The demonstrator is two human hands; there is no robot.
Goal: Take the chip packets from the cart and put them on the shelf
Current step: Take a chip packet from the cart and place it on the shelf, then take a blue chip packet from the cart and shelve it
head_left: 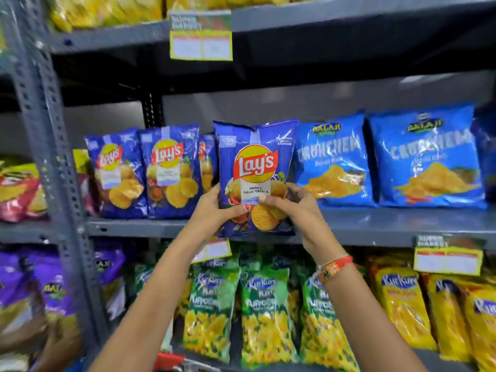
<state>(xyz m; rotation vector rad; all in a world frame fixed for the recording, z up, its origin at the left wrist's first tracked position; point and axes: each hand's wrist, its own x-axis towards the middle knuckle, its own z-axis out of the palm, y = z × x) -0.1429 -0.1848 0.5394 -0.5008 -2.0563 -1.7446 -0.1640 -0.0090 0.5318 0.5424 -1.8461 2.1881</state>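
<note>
A blue Lay's packet [255, 159] stands upright at the front edge of the grey middle shelf [375, 226]. My left hand [214, 208] grips its lower left side and my right hand [292, 205] grips its lower right side. It sits between a row of matching blue Lay's packets [169, 170] on its left and light-blue Balaji Crunchem packets [331, 162] on its right. A red part of the cart [167, 361] shows at the bottom edge; its contents are out of view.
Green Kurkure Puffcorn packets [265, 312] and yellow Kurkure packets [402, 310] fill the shelf below. Purple packets [51, 285] lie lower left. A perforated grey upright [45, 130] stands at the left. Price tags [201, 36] hang from the shelf edges.
</note>
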